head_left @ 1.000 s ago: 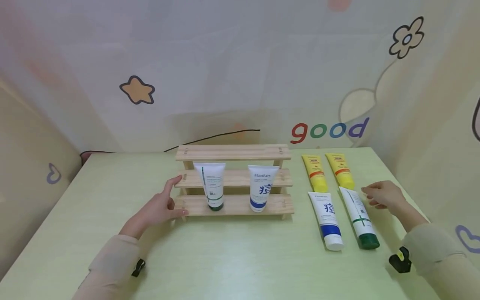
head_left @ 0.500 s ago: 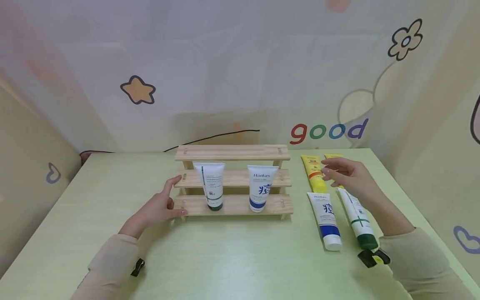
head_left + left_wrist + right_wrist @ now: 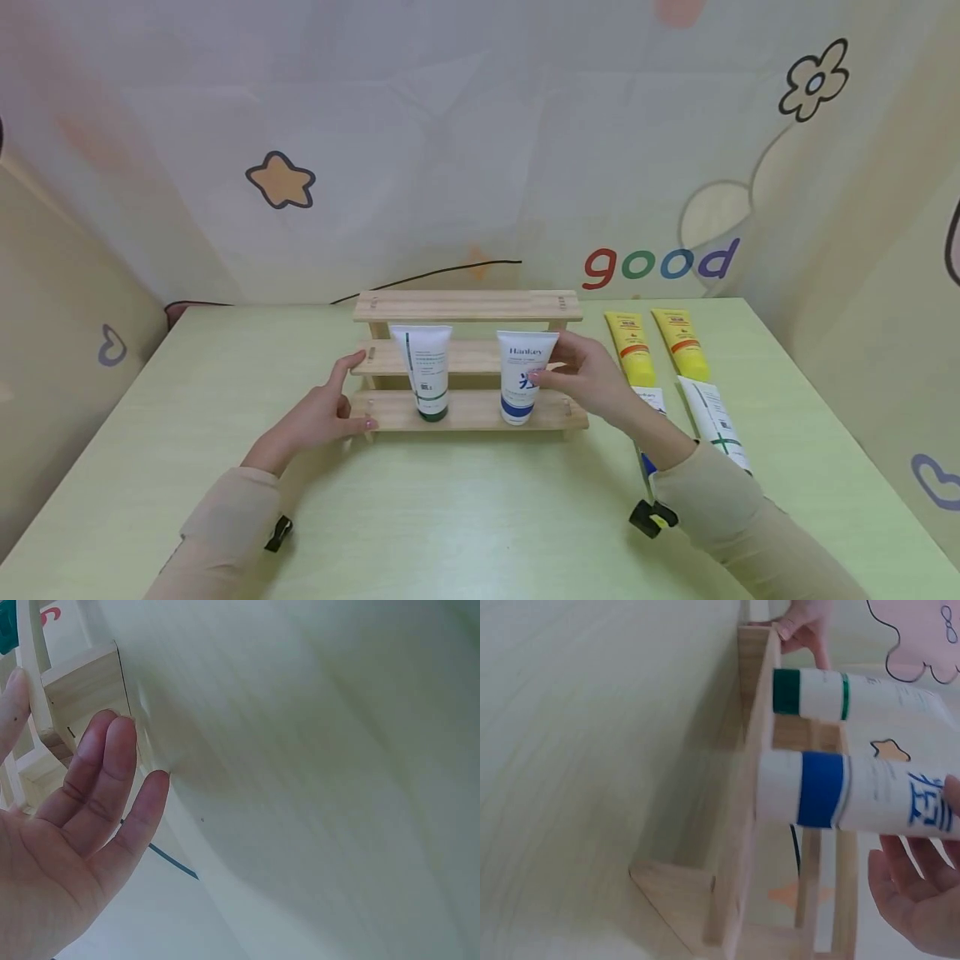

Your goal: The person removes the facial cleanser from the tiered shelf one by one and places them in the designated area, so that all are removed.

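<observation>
A three-tier wooden rack [image 3: 472,357] stands on the table. Two white squeeze tubes are upright on its lowest shelf, one with a green cap [image 3: 427,367] at left, one with a blue band [image 3: 519,354] at right. My right hand [image 3: 596,379] holds the blue-banded tube near its upper half, thumb across the front and fingers behind. In the right wrist view that tube's white cap is down at the shelf. My left hand [image 3: 318,417] grips the rack's left end, thumb at the lowest shelf and index finger at the middle one; the other fingers [image 3: 101,772] extend loosely alongside.
At right on the table [image 3: 420,517] lie two yellow tubes, one left [image 3: 632,346] and one right [image 3: 681,343]. Nearer lie a blue-banded white tube [image 3: 651,397] and a green-marked white tube [image 3: 712,417], both partly behind my right arm. A printed curtain [image 3: 450,150] hangs behind.
My right hand has moved left from beside the lying tubes, over them, to the upright blue-banded tube and taken hold of it. My left hand has stayed at the rack.
</observation>
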`<state>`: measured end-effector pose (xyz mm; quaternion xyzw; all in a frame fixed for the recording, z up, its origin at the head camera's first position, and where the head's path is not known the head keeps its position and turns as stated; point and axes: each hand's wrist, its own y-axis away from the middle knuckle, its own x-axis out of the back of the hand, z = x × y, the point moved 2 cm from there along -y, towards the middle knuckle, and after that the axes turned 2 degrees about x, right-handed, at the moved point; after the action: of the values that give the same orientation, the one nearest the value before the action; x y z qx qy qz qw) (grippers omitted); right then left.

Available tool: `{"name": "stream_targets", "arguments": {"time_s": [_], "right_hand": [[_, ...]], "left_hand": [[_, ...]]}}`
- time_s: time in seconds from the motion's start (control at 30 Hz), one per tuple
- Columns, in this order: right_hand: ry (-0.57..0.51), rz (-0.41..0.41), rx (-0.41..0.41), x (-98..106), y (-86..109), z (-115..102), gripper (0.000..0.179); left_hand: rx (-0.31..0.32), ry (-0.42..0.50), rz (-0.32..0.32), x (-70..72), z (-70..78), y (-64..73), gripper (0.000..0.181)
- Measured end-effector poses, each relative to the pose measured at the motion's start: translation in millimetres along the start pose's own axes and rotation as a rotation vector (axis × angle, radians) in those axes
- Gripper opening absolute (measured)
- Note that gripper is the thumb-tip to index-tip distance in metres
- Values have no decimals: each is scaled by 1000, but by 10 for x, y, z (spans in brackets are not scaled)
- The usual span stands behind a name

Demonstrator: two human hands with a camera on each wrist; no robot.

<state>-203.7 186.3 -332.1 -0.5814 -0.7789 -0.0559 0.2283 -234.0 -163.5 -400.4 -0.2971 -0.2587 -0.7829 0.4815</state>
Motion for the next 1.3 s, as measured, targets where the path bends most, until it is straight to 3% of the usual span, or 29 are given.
{"name": "stream_targets", "arguments": {"time_s": [0.17, 0.33, 0.5, 0.83, 0.97, 1.17, 1.3], "right_hand": [[2, 65, 1, -78, 7, -1, 35], [29, 77, -19, 18, 159, 17, 34], [69, 47, -76, 250, 479, 43, 38], [52, -6, -300, 695, 1213, 241, 50], [-46, -84, -358, 795, 1431, 351, 53], [-300, -295, -437, 818, 1679, 608, 53], [-375, -351, -532, 779, 1798, 751, 54]], "left_hand": [[3, -1, -4, -6, -1, -10, 96], [0, 1, -2, -3, 1, -3, 95], [1, 0, 0, -5, 10, 13, 96], [-17, -5, -5, -10, 26, 19, 96], [-23, -10, 1, 2, 18, 18, 96], [-38, -10, 2, 14, -7, 8, 96], [-46, -6, 3, 9, -11, 5, 96]]}}
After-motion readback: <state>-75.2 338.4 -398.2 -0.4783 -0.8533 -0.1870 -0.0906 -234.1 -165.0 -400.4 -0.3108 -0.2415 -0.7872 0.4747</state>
